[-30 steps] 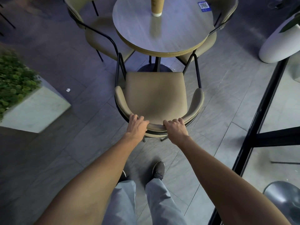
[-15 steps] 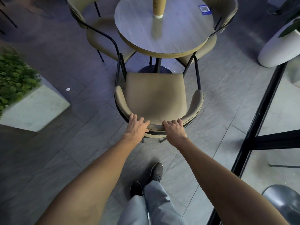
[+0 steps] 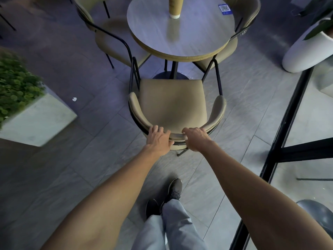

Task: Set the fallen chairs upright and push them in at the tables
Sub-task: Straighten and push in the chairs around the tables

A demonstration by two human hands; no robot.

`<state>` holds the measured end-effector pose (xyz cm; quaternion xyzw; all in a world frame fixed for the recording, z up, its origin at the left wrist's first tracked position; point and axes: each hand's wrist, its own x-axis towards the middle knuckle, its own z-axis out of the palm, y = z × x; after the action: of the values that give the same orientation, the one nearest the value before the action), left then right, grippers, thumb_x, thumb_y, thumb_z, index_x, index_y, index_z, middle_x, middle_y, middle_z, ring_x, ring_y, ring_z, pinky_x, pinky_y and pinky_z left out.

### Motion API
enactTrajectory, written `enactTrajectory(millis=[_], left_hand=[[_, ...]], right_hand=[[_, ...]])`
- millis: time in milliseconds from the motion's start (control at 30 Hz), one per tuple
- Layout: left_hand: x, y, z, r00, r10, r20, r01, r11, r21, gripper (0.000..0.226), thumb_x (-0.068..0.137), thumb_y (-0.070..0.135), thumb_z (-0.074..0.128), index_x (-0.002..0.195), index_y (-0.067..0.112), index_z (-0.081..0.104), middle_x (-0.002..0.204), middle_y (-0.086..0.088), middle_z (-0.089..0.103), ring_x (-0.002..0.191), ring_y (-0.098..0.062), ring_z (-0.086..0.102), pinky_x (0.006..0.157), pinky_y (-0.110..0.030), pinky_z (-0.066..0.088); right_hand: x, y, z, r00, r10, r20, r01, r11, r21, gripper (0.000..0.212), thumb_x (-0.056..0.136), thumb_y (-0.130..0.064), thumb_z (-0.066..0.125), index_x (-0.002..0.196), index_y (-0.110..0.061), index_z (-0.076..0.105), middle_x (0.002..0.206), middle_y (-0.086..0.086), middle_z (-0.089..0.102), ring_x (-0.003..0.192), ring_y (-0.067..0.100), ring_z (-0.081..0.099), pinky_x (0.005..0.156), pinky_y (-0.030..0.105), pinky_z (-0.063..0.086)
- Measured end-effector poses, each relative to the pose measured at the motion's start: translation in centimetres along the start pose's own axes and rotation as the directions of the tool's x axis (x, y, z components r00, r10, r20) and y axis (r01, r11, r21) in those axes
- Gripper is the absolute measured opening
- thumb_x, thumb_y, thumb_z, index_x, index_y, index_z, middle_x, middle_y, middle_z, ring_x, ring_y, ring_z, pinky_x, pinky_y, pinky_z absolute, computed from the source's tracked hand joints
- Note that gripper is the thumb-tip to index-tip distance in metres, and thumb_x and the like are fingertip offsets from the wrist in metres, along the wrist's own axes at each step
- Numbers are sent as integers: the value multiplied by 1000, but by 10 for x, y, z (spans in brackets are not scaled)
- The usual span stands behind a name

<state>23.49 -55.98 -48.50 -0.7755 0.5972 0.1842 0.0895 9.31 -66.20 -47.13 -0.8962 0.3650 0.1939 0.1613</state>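
Observation:
A tan padded chair point(image 3: 172, 103) with a black metal frame stands upright in front of me, its seat facing the round table point(image 3: 194, 31). My left hand point(image 3: 158, 139) grips the curved backrest on its left half. My right hand point(image 3: 195, 138) grips the same backrest just to the right. The chair's front edge sits close to the table's black base, just short of the tabletop. Two more tan chairs stand upright at the table, one far left point(image 3: 115, 38) and one far right point(image 3: 239, 33), both tucked under its rim.
A paper cup point(image 3: 175, 6) and a blue QR sticker point(image 3: 224, 9) sit on the tabletop. A concrete planter point(image 3: 37, 120) with green shrubs stands left. A white pot point(image 3: 304, 49) stands at right, beside a black-framed glass wall point(image 3: 281, 134). My feet point(image 3: 174, 190) are on grey floor tiles.
The view has moved forward slightly and my feet have stepped closer together. Both hands keep their hold on the backrest; the chair has edged a little toward the table.

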Motion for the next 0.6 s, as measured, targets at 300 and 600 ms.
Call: enactTrajectory(millis=[300,600], left_hand=[[-25,17,-23,999,39,-2,-39,990,-137,41,99,39,48,132,14,48,131,-16,48,123,-32,42,100,-45,41],[-12,77,-106,987,85,-136,-106,982,-156,41,98,38,49,135,20,44,129,-13,45,121,-32,42,93,-47,44]], right_hand=[[-24,-8,-6,999,31,-9,-30,993,113,51,86,-4,52,136,-16,48,128,9,59,118,29,54,98,45,49],[-59,24,-76,988,66,-138,-47,990,134,53,90,-15,57,141,-15,43,125,13,56,118,35,52,99,49,47]])
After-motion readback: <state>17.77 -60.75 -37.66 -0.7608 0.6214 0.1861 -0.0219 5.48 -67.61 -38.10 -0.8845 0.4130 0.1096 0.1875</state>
